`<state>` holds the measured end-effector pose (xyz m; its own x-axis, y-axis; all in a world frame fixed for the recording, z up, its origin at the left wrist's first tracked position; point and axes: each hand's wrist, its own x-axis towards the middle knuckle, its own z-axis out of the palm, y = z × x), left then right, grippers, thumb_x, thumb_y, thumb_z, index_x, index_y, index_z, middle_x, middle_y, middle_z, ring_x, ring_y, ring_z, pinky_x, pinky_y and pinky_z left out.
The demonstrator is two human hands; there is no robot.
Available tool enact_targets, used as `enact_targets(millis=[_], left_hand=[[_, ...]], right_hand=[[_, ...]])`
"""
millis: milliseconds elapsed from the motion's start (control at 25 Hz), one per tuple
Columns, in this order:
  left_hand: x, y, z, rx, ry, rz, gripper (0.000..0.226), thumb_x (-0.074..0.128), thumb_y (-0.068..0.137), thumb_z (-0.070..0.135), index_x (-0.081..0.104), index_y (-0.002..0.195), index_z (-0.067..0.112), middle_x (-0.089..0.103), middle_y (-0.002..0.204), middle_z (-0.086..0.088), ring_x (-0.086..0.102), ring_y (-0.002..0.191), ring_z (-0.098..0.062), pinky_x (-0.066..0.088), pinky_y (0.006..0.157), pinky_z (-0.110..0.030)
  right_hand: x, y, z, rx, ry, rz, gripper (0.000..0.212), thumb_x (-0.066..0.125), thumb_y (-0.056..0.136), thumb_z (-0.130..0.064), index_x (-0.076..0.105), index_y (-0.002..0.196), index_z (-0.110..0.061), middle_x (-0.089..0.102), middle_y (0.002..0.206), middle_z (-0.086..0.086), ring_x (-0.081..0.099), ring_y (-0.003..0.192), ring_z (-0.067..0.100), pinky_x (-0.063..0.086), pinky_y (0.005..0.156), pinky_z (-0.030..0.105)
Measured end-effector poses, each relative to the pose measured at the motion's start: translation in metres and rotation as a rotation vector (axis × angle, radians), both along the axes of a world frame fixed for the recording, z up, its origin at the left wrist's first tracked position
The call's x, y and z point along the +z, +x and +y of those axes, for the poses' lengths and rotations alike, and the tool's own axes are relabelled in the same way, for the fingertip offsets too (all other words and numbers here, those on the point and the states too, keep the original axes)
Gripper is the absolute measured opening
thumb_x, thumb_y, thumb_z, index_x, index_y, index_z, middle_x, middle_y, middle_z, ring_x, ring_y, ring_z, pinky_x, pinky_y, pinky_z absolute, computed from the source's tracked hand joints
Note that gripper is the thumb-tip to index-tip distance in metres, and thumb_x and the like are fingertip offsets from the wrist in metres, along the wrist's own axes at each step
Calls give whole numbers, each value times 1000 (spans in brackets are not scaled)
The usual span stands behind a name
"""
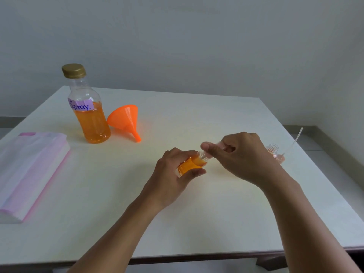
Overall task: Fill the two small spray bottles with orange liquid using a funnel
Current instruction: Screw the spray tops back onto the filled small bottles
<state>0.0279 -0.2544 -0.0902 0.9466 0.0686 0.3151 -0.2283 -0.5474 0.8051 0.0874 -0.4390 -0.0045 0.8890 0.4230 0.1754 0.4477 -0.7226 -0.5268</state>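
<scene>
The left hand [173, 174] has its grip wrapped around a small spray bottle [192, 164] full of orange liquid, held tilted above the worktop [197, 223], well in front of the big bottle [87, 107]. The right hand [236, 154] pinches something at its neck, likely the spray cap, though fingers hide it. The small bottle looks light, stiff and slick if wet, so the body is the place to hold. The funnel [126, 121] lies just beside the big bottle. The second small bottle [275, 153], far from it behind the right hand, is half hidden; its fill is hard to judge.
</scene>
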Motion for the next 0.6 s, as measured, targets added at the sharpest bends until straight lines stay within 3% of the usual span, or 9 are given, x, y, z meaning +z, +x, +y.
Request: enact_targets(millis=[80,160,200,280,360,440,520,600], left_hand=[[0,1,2,-1,8,-16,48,63,80,59,63,122,35,58,100,12,54,99,-8,50,80,-23],[-1,2,3,15,20,-12,49,65,80,57,63,123,34,58,102,10,54,100,-9,50,79,-20],[-2,2,4,23,28,-7,49,66,80,56,63,124,33,58,103,10,54,100,-9,48,78,-17],[-3,3,4,30,47,-5,48,68,80,54,63,123,33,58,103,10,52,99,-8,45,77,-13],[-4,2,4,29,70,-1,49,68,80,53,63,124,33,57,102,10,51,99,-8,43,75,-12],[-4,2,4,23,91,-4,51,66,79,54,63,125,32,56,102,10,51,99,-8,43,75,-13],[-3,3,5,29,114,-15,49,66,80,54,63,124,32,57,103,9,50,99,-7,42,74,-12],[-4,4,6,36,134,-28,47,68,80,52,63,123,33,57,103,10,50,99,-7,40,73,-9]], right_hand=[[-2,1,-4,35,-5,18,53,62,73,-75,73,92,-27,68,76,-21,61,64,2,41,54,12],[0,1,-7,116,21,21,47,74,77,-61,64,116,-37,67,101,-24,67,81,1,53,62,16],[0,1,-7,145,48,24,42,78,80,-49,65,118,-37,67,102,-25,67,83,0,55,64,19],[-2,1,-4,118,69,11,19,77,85,-43,74,100,-33,68,79,-25,62,73,-3,48,57,16],[-4,2,-1,38,51,19,37,69,82,-62,77,81,-26,66,62,-14,54,57,3,38,49,13],[-5,3,-3,40,18,30,47,67,75,-71,75,91,-27,70,77,-11,56,62,5,38,51,13],[-1,2,-7,100,50,42,40,76,78,-58,69,110,-34,69,93,-19,61,72,5,44,57,13],[0,3,-7,112,91,55,23,79,85,-42,75,105,-32,68,82,-20,59,69,2,44,56,11]])
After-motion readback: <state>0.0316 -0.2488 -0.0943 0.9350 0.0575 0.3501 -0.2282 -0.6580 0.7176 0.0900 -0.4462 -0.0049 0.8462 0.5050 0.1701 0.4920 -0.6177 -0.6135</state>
